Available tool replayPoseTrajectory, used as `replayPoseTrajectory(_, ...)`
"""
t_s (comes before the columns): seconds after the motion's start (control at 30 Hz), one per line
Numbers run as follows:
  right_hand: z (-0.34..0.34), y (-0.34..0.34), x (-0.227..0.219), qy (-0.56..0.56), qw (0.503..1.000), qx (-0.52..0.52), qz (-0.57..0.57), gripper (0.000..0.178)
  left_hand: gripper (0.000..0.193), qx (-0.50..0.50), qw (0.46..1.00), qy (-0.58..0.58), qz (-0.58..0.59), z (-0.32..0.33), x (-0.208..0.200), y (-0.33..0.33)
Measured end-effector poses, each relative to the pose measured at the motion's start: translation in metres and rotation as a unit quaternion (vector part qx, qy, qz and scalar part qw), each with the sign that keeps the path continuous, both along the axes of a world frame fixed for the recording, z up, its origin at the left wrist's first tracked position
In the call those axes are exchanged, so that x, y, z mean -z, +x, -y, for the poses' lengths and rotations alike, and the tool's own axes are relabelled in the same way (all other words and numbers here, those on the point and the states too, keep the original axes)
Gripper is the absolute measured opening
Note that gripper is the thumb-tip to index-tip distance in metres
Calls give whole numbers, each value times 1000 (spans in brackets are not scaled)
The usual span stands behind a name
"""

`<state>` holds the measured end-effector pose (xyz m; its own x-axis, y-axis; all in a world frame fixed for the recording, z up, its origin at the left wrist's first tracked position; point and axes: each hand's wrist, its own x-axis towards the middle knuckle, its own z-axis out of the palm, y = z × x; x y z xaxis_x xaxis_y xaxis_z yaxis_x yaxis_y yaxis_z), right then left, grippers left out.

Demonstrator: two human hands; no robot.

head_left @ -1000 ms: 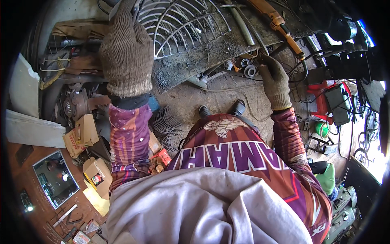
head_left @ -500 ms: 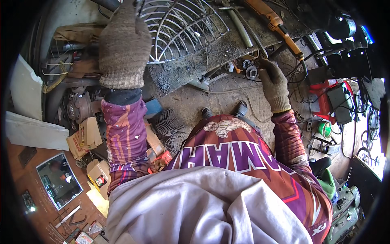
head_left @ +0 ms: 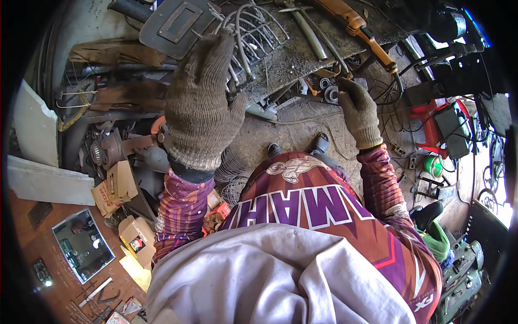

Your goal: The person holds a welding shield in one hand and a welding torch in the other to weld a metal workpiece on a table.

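My left hand (head_left: 202,105), in a brown knitted glove, is closed at the near end of a wire grille (head_left: 263,33) of curved metal rods. The grille is tilted over the workbench, and part of it is behind the glove. My right hand (head_left: 358,110), gloved too, has its fingers closed at the near end of a thin metal rod (head_left: 333,51) that slants up across the bench. Beside that rod lies a hammer (head_left: 310,35) with a tubular handle and a pointed head.
A dark welding shield (head_left: 175,26) lies left of the grille. An orange power tool (head_left: 362,31) with a cable rests at the bench's right. Metal rings (head_left: 331,93) sit by the bench edge. Cardboard boxes (head_left: 116,186) and wire coils (head_left: 229,170) stand lower left; a red stool (head_left: 429,127) is at right.
My left hand has moved right and nearer to me, and the grille has tipped from flat to steeply tilted. The welding shield has come into view. My right hand has barely moved.
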<state>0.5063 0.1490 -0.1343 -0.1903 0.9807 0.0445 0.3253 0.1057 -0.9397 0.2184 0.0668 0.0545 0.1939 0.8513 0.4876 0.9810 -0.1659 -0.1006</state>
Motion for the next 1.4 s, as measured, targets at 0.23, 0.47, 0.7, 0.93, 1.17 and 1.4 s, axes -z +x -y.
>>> replayPoseTrajectory(0.23,2,8,3,16,1000,-3,-2,36,79,10,993,22,115,5,24,0)
replayPoseTrajectory(0.47,-1,11,-2,6,1000,-9,-5,35,73,-25,998,14,54,6,24,3)
replayPoseTrajectory(0.7,-7,11,-5,31,999,-34,-1,33,73,-36,994,16,98,11,22,11)
replayPoseTrajectory(0.93,-15,14,7,40,998,-46,-10,32,74,-56,993,11,102,11,25,14)
replayPoseTrajectory(1.17,-21,20,15,11,998,-66,-21,32,72,-73,989,18,129,11,27,19)
replayPoseTrajectory(1.4,-29,26,5,43,995,-92,-1,31,57,-123,987,52,90,4,37,22)
